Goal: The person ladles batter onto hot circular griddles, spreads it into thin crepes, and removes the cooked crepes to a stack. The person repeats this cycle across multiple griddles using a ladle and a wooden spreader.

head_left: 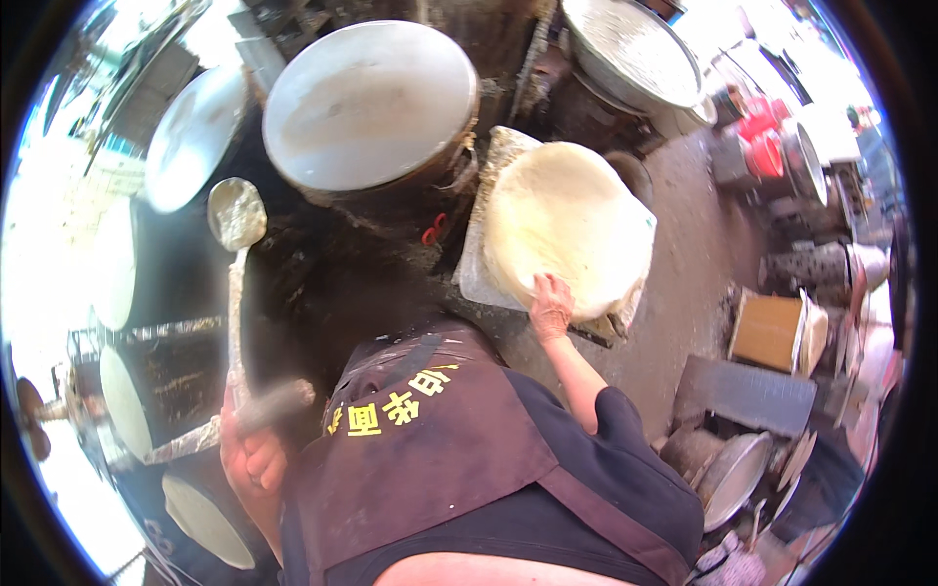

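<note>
In my left hand (256, 457) is the handle of a long ladle (237, 215), its bowl up and smeared with pale batter. A second tool with a thick, blurred handle (278, 405) and a narrow pale end crosses the ladle at the same hand. My right hand (552, 307) is closed over the near edge of a wide, round basin (576, 220) that looks lined with cream cloth. Its fingertips lie on the inner side; the thumb is hidden. The basin rests on a pale, crusted square board (479, 278).
A large drum with a pale round lid (371, 107) stands ahead. Farther right is a metal tub of whitish stuff (640, 54). Several round white discs, one a tilted lid (198, 137), line the left. A cardboard box (767, 332), a grey panel (745, 394) and metal pots (738, 479) crowd the right.
</note>
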A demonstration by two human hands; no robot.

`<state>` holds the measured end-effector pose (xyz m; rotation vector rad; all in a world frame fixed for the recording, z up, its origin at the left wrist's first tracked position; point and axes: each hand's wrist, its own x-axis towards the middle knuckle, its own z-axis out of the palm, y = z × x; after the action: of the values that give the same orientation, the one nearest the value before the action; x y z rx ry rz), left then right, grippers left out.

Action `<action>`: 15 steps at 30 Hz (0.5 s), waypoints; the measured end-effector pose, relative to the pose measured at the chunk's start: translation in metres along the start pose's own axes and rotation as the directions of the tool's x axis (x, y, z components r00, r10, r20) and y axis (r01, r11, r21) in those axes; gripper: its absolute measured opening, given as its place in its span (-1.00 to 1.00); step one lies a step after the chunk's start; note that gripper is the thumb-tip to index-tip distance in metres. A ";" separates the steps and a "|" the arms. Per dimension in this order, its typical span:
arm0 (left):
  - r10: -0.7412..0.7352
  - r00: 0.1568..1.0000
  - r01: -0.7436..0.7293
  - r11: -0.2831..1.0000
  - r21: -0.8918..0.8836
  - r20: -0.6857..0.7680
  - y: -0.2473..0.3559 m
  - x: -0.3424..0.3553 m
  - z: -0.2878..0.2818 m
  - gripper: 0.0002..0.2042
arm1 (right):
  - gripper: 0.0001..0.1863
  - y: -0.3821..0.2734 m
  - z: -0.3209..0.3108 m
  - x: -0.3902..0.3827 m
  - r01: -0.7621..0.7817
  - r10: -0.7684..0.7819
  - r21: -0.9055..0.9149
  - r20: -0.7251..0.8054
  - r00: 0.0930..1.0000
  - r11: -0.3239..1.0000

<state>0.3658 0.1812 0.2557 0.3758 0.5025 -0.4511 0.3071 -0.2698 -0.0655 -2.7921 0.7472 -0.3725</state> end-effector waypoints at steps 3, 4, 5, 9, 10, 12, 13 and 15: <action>-0.007 1.000 0.007 0.997 -0.082 -0.001 -0.007 -0.015 -0.008 -0.57 | -0.59 0.004 -0.006 0.003 0.052 -0.053 0.012 0.092 0.994 0.999; 0.057 0.990 -0.063 0.997 -0.043 -0.128 0.014 -0.016 0.016 -0.57 | -0.57 -0.041 -0.003 0.005 0.017 -0.027 0.083 0.121 0.992 0.996; 0.070 0.988 -0.064 0.997 0.052 -0.135 0.008 -0.012 0.001 -0.56 | -0.58 -0.041 -0.021 0.023 0.051 -0.090 0.223 0.168 0.982 0.974; 0.176 0.983 -0.178 0.984 -0.030 -0.050 -0.068 -0.020 -0.030 -0.51 | -0.73 -0.124 -0.115 0.127 -0.332 -0.565 0.892 0.452 0.691 0.308; 0.226 0.972 -0.230 0.970 -0.072 -0.061 -0.088 -0.025 -0.036 -0.51 | -0.79 -0.173 -0.155 0.145 -0.335 -0.744 0.929 0.335 0.578 0.158; 0.260 0.954 -0.238 0.960 0.151 -0.149 0.038 -0.076 -0.082 -0.48 | -0.84 -0.345 -0.194 0.066 -0.383 -0.863 0.908 0.050 0.503 -0.171; 0.283 0.946 -0.264 0.955 0.135 -0.157 0.039 -0.097 -0.099 -0.48 | -0.86 -0.382 -0.223 0.044 -0.377 -0.908 0.897 -0.058 0.416 -0.231; 0.372 0.911 -0.370 0.928 0.045 -0.176 0.004 -0.126 -0.114 -0.50 | -0.89 -0.418 -0.274 0.022 -0.403 -0.943 0.857 -0.247 0.224 -0.321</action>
<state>0.2267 0.2755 0.2313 0.5147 0.5912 -0.0489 0.4341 0.0306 0.3139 -0.8696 -0.9510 0.3999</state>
